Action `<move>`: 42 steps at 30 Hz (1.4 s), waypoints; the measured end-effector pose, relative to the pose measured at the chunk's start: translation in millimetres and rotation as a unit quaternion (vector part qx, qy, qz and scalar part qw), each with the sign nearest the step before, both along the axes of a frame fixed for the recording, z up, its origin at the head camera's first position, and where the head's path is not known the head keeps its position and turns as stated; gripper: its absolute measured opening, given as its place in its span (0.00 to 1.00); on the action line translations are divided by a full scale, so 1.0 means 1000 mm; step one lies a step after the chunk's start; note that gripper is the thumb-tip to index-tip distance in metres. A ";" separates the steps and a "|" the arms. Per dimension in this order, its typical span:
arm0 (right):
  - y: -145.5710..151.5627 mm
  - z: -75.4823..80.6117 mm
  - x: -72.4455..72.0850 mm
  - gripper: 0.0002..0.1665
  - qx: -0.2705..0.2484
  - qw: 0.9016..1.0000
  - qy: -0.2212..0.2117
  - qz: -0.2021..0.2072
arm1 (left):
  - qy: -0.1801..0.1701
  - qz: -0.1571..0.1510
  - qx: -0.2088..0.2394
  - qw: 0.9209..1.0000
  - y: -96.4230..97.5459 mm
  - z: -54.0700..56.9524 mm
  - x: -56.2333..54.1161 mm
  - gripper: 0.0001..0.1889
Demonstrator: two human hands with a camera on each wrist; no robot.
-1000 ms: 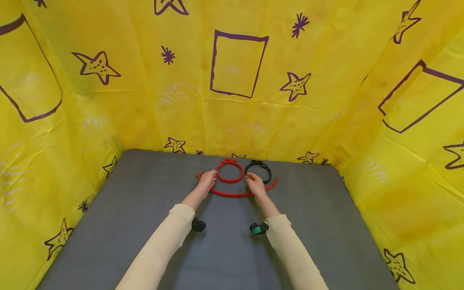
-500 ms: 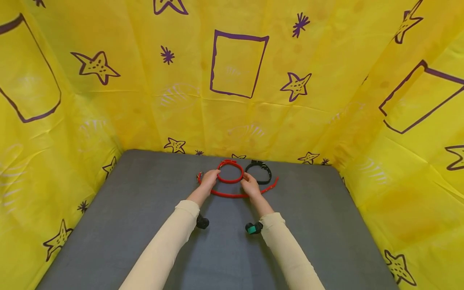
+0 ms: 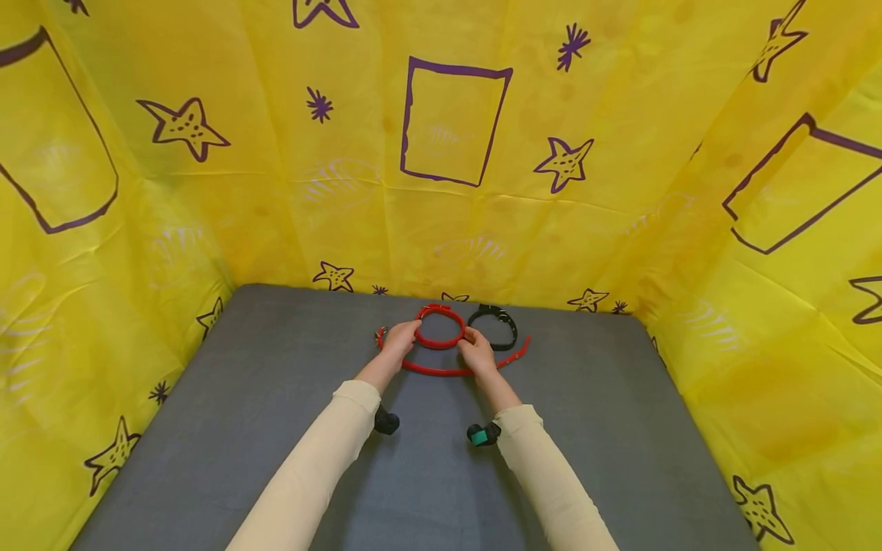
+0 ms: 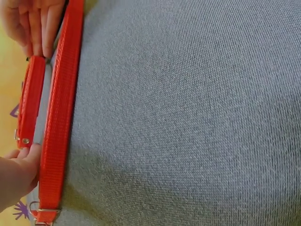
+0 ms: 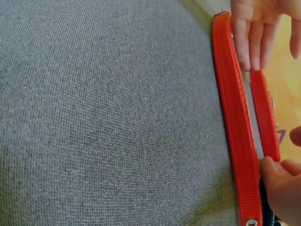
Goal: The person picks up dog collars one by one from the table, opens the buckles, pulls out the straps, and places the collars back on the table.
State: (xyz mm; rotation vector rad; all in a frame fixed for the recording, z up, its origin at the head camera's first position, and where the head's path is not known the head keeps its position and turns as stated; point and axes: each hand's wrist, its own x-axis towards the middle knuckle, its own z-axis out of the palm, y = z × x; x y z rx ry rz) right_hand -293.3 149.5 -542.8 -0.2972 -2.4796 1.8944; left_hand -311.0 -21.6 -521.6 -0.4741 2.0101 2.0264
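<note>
In the head view a buckled red collar [image 3: 439, 343] forms a ring on the grey table, near its back edge. My left hand [image 3: 400, 339] touches its left side with the fingertips. At its right side, the fingertips of my right hand [image 3: 477, 352] touch it. In both wrist views the far hand's fingers look straight against the band. An unfastened red collar [image 3: 441, 372] lies curved in front, partly under the two hands, its buckle at the left end. Just right of the ring sits a black collar [image 3: 514, 329], also buckled into a loop.
Yellow cloth walls [image 3: 455, 214] with purple drawings rise behind and beside the grey table [image 3: 276, 367]. A small dark camera [image 3: 386, 421] sits at the left wrist, and another camera [image 3: 482, 435] with a green patch sits at the right.
My right hand has moved left from the black collar's edge to the red ring's right side. My left hand has shifted slightly right, uncovering more of the loose collar's buckle end.
</note>
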 end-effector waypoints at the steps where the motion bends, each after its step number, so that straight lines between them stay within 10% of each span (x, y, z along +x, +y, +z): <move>1: 0.000 0.000 0.000 0.28 0.000 1.000 0.004 -0.007 | 0.006 0.005 0.001 1.000 0.001 0.000 0.001 0.27; 18: -0.005 -0.002 0.009 0.22 -0.062 0.997 0.019 -0.053 | 0.051 0.087 0.023 0.995 0.003 0.000 0.009 0.22; 42: 0.009 0.001 0.039 0.24 -0.277 0.960 0.041 -0.012 | 0.061 0.041 0.119 0.990 -0.016 -0.005 0.043 0.23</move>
